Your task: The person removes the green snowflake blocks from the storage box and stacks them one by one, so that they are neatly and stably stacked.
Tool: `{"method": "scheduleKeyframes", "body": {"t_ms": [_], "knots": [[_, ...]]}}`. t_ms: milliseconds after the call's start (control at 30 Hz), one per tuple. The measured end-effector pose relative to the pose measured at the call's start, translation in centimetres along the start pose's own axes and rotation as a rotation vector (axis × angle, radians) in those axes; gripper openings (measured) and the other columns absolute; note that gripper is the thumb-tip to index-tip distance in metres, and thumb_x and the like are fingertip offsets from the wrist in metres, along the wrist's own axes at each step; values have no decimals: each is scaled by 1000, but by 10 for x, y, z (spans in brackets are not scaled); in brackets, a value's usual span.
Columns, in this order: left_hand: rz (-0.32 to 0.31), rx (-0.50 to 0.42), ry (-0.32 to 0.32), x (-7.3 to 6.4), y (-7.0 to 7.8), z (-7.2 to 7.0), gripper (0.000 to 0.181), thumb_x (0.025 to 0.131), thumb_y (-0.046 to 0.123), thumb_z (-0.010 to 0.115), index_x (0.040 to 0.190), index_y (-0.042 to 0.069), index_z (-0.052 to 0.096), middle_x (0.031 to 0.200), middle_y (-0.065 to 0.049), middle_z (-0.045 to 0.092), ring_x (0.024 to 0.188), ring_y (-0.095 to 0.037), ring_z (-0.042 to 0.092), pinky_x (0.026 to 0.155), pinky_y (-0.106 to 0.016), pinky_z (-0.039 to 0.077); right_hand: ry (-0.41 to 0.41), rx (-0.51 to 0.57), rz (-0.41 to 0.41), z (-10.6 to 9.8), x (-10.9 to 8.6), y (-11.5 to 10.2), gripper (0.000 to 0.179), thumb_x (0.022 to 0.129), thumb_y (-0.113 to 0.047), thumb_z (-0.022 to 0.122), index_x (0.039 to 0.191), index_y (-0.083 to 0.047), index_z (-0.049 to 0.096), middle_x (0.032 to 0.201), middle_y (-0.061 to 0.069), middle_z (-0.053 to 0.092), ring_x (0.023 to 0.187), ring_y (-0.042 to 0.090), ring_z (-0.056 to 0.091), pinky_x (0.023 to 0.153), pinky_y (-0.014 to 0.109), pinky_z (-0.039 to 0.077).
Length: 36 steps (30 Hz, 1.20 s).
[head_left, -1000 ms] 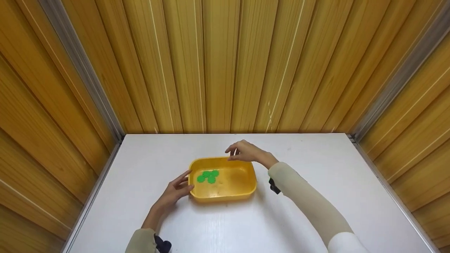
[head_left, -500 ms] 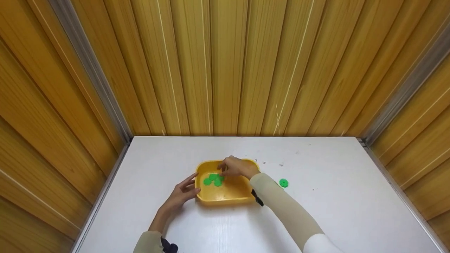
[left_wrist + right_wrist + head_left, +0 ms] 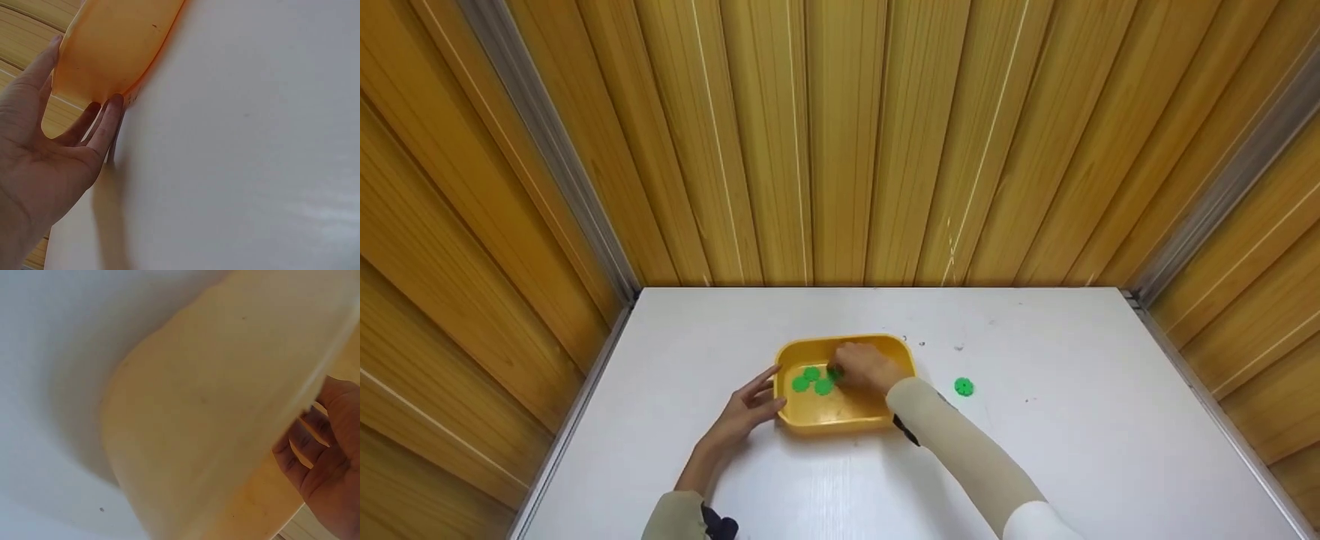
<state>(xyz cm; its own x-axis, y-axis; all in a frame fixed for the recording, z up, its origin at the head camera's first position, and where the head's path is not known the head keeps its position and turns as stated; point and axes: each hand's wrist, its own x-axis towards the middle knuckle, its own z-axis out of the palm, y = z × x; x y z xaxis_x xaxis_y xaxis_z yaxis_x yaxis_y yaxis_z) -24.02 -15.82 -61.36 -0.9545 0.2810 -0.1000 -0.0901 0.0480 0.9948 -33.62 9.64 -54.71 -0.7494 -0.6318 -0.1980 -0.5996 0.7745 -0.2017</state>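
A yellow plastic basin [image 3: 840, 426] stands on the white table. Several green notched discs [image 3: 823, 386] lie in its left half. My left hand [image 3: 740, 412] spreads its fingers and thumb along the basin's left end; in the left wrist view the fingertips [image 3: 115, 100] press its outer wall. Inside the basin, my right hand [image 3: 866, 367] pinches one green notched disc [image 3: 835, 373] with curled fingers that partly cover it. The basin wall hides those fingertips in the right wrist view. Another green notched disc [image 3: 964, 387] lies on the table to the right of the basin.
Wood-patterned panels [image 3: 840, 150] enclose the table at the back and both sides, with grey metal posts [image 3: 607, 247] at the corners. A few small dark specks [image 3: 922, 343] dot the white tabletop [image 3: 1072, 450] behind and right of the basin.
My right hand has moved from the basin's back rim down into it, to the green discs, which now lie more spread. The disc on the table has come into sight. The left hand keeps its place.
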Motion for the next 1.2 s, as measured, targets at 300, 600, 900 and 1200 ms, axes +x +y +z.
{"method": "scheduleKeyframes", "body": {"t_ms": [300, 600, 900, 1200], "knots": [[-17, 50, 23, 1, 4, 1, 70, 99, 25, 69, 160, 18, 36, 159, -25, 39, 138, -39, 52, 104, -39, 57, 6, 76, 9, -2, -5, 11, 15, 92, -13, 76, 106, -7, 79, 106, 7, 78, 87, 15, 64, 89, 39, 61], [-31, 9, 8, 1, 3, 1, 70, 100, 23, 68, 161, 20, 35, 160, -25, 36, 138, -37, 53, 106, -38, 56, 3, 101, 23, -1, -12, 16, 28, 88, -15, 81, 116, -9, 79, 112, 6, 78, 101, 21, 71, 93, 39, 61], [-18, 3, -2, 0, 3, 1, 71, 99, 24, 69, 161, 19, 35, 160, -25, 37, 137, -36, 54, 106, -37, 56, 49, 80, -15, 2, -19, 21, 22, 89, -16, 81, 110, -8, 80, 111, 6, 78, 103, 21, 72, 91, 39, 61], [-37, -16, 0, -2, 8, 2, 72, 98, 24, 70, 161, 20, 34, 161, -24, 34, 137, -34, 55, 109, -39, 54, 7, 127, -31, -9, -29, 22, 26, 93, -20, 77, 115, -7, 78, 108, 8, 78, 98, 21, 72, 90, 38, 62]]}}
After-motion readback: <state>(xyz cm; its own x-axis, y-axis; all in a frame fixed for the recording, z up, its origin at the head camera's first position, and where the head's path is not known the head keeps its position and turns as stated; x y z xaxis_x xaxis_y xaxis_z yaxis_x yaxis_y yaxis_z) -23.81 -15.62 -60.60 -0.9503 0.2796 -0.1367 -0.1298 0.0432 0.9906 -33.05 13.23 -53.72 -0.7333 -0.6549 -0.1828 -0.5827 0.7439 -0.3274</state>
